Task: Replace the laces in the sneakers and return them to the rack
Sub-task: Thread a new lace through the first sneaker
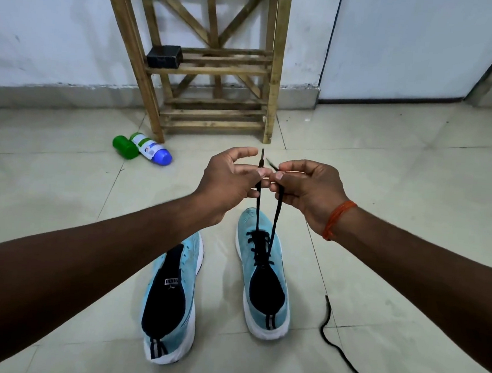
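Two light blue sneakers with white soles stand side by side on the tiled floor, toes pointing away from me. The right sneaker is threaded with a black lace, whose two ends rise to my hands. My left hand pinches one end between thumb and finger, other fingers spread. My right hand pinches the other end. Both tips stick up above my fingers. The left sneaker shows no lace; my left forearm hides its toe. A second black lace lies loose on the floor at the right.
A wooden slatted rack stands against the white wall ahead, with a black box on its middle shelf. A green bottle and a white bottle with a blue cap lie on the floor left of the rack. An orange thread circles my right wrist.
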